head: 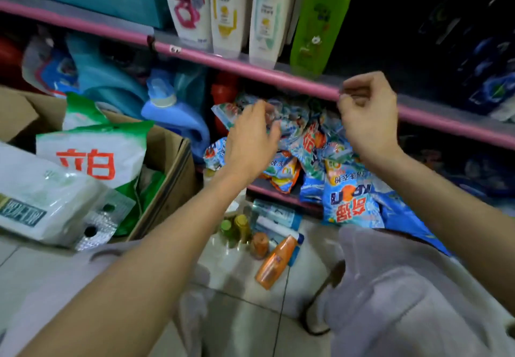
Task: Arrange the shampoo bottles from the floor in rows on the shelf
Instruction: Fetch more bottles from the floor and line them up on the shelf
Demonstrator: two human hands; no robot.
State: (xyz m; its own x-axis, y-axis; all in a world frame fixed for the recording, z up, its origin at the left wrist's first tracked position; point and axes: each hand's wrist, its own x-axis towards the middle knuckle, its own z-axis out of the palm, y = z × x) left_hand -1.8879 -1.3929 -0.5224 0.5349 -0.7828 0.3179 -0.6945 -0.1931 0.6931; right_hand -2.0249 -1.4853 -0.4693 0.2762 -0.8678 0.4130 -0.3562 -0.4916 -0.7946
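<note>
Several small shampoo bottles stand on the floor tiles between my arms: a green one (pixel 226 227), a yellow one (pixel 241 225) and an orange one (pixel 259 245). A larger orange bottle (pixel 274 263) lies on its side beside them. On the pink-edged shelf (pixel 278 77) above stand three white bottles (pixel 225 8) and a green bottle (pixel 320 22) in a row. My left hand (pixel 250 139) hovers in front of the lower shelf with loosely curled fingers, holding nothing. My right hand (pixel 367 116) hangs just below the pink shelf edge, fingers loosely curled and empty.
A heap of blue detergent packets (pixel 351 197) spills off the lower shelf toward the floor. A cardboard box (pixel 170 167) with white and green bags stands at left. Blue detergent jugs (pixel 178 116) sit behind it. Blue and white boxes (pixel 278 215) lie by the small bottles.
</note>
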